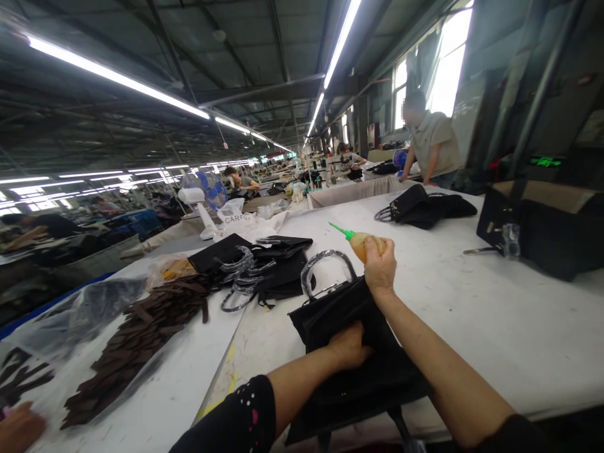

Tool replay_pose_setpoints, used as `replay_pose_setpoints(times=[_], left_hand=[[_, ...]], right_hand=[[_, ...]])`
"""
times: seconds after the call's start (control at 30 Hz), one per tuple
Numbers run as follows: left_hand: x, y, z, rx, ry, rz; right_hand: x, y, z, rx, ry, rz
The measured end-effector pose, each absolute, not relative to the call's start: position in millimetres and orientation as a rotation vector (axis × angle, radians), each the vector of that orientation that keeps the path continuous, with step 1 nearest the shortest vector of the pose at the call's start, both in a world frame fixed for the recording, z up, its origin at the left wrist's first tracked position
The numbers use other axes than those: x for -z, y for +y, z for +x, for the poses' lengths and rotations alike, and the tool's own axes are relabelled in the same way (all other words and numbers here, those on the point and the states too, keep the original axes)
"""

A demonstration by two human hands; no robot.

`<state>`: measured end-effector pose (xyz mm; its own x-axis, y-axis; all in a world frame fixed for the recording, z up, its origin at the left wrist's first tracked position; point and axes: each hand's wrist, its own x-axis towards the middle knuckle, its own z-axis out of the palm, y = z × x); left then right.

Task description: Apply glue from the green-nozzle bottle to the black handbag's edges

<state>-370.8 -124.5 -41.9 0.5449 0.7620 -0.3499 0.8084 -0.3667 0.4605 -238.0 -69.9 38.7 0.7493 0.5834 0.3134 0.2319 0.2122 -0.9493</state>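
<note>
In front of me a black handbag (377, 377) lies tilted at the table's near edge, its curved handle (329, 255) in clear plastic wrap pointing away. My left hand (350, 346) grips the bag's fabric at its opening, the fingertips hidden in the dark folds. Just above the bag, my right hand (381, 267) is wrapped round a squeeze bottle (361, 245) of yellowish contents. Its green nozzle points up and to the left, apart from the bag.
More black handbags (283, 270) lie left of centre. Dark brown strips (141, 333) are heaped on clear plastic, with another person's hand (21, 428) at the lower left. Handbags (418, 207) and a large black bag (533, 233) stand right. A fan (207, 192) and a co-worker (434, 141) are farther back.
</note>
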Motion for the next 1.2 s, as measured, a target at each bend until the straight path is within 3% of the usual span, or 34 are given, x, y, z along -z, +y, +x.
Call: replay_pose_setpoints(times=[0.27,0.4,0.57,0.67,0.87,1.03,1.1,1.2], left_hand=[[31,-137,-371,0.003,1.186,2.402],[12,-147,-386,-0.372,1.087,2.552],[1,-143,-399,-0.721,1.284,2.312],[-2,-141,-405,-0.731,1.407,2.265],[1,-133,-402,-0.359,1.591,2.560],[-8,-124,-419,-0.362,1.349,2.597],[-20,-126,-442,-0.439,1.175,2.565],[-40,-132,-484,-0.823,1.027,2.267]], right_hand=[[-31,-72,-234,-0.322,-0.683,-1.343],[-28,-71,-233,-0.334,-0.639,-1.345],[-35,-69,-245,-0.337,-0.625,-1.338],[-37,-70,-251,-0.343,-0.614,-1.323],[-33,-80,-271,-0.389,-0.591,-1.241],[-34,-92,-274,-0.525,-0.568,-1.061],[-37,-100,-261,-0.574,-0.524,-0.979],[-43,-116,-236,-0.628,-0.477,-0.886]])
